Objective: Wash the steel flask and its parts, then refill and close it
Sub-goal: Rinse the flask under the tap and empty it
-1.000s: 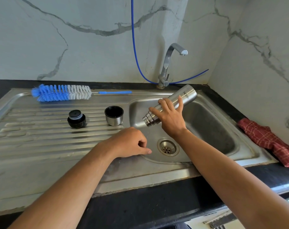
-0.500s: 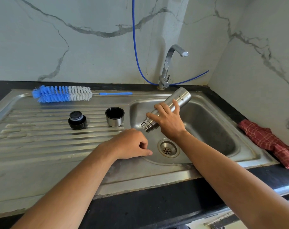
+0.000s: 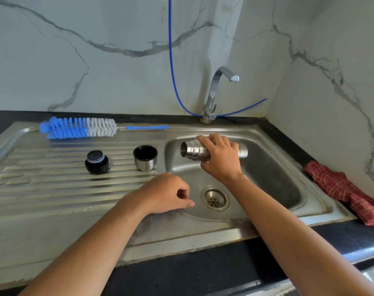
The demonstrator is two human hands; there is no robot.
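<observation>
A: Right, where are we holding the flask (image 3: 194,151)?

B: We're gripping it with the right hand (image 3: 221,159), fingers and thumb curled round the middle of the body. It's lying roughly level above the sink basin (image 3: 273,178), open threaded mouth pointing left, base pointing right. It isn't touching the basin.

A: And the left hand (image 3: 167,194)?

B: We're resting it near the basin's left front edge, just beside the drain (image 3: 215,198). Fingers are loosely curled, thumb sticking out, and it's holding nothing.

A: Parts?

B: We're seeing both on the ribbed draining board (image 3: 53,189), left of the basin. The steel cup (image 3: 145,158) is standing upright with its opening up, near the basin's edge. The black stopper (image 3: 96,162) is sitting further left, apart from the cup.

A: Brush?

B: We're seeing the bottle brush (image 3: 79,127) lying along the back of the draining board, blue and white bristles to the left, thin blue handle pointing right towards the tap (image 3: 216,92).

A: Tap running?

B: We're not seeing any water coming from it. The spout is pointing right, above the back of the basin.

A: Anything else?

B: We're seeing a blue hose (image 3: 171,60) hanging down the marble wall (image 3: 75,50) behind the tap, and a red checked cloth (image 3: 348,193) lying on the dark counter (image 3: 203,272), right of the sink.
</observation>
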